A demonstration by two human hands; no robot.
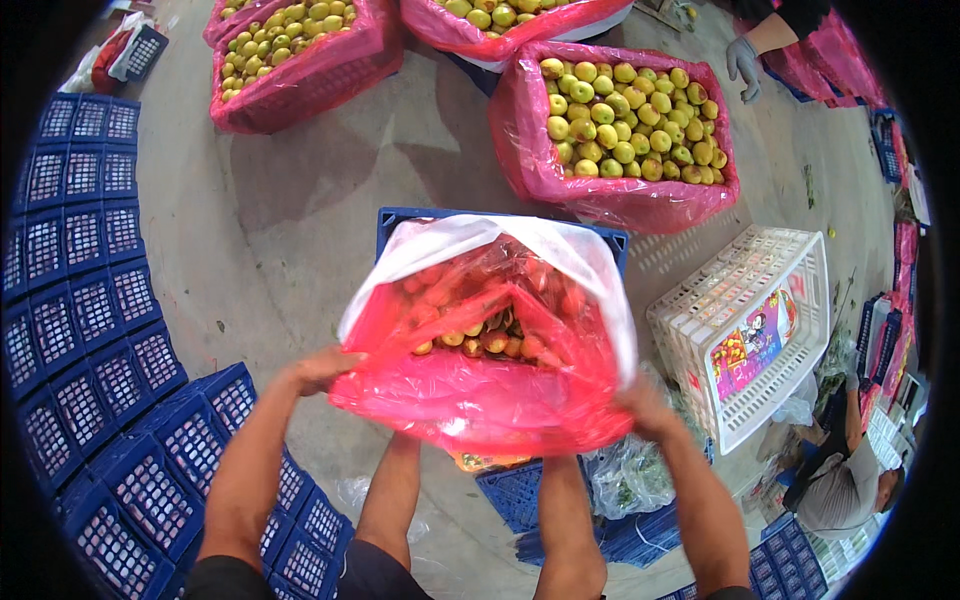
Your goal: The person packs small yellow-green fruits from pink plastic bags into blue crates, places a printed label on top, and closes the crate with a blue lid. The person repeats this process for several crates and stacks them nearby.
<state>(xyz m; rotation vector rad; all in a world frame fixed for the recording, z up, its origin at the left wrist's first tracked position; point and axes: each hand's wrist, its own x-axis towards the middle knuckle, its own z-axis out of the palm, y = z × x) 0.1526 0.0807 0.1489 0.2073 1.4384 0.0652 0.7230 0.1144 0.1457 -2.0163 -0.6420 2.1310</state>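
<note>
Straight before me stands a blue plastic crate [390, 219], lined with a white sheet [435, 231] and a red-pink plastic bag [480, 394]. My left hand [324, 369] grips the bag's near-left edge, and my right hand [651, 406] grips its near-right edge, blurred. Between them the near side of the bag is pulled up and partly folded over the opening. Yellow-brown round fruits, likely jujubes [495, 341], show through the gap; more fruit lies dimly visible under the film. The crate's near wall is hidden by the bag.
Pink-lined crates of green-yellow fruit [634, 124] [289, 45] stand beyond. A white plastic crate [750, 330] lies tipped on its side at right. Stacked blue crates [82, 247] line the left. Clear plastic film [626, 476] lies near my legs. A co-worker's gloved hand [742, 67] and a seated person [844, 480] are nearby.
</note>
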